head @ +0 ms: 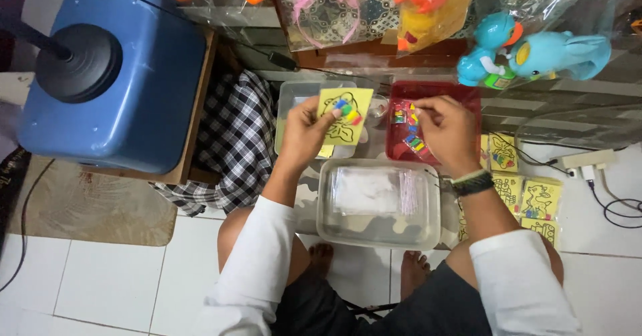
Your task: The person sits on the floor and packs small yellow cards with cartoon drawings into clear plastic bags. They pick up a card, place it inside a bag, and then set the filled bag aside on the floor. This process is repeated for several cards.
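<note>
Yellow card (344, 114), w/ small coloured pieces at its top, is pinched in left hand (304, 132) above clear tray (289, 102); prob. light, thin, bendy, best gripped by an edge. Right hand (447, 130) fingers close on tiny pieces in red tray (435, 90). Clear tub (378, 232) w/ bags sits nearer the body.

White floor tiles (114, 276) with thin dark joints fill the lower part of the frame. At left a brownish mat (100, 209) lies under a low wooden stand (197, 108) carrying a large blue plastic tub (127, 88). A black-and-white checked cloth (234, 142) is spread beside it. At right, a white power strip (588, 162) with dark cables rests on the tiles
</note>
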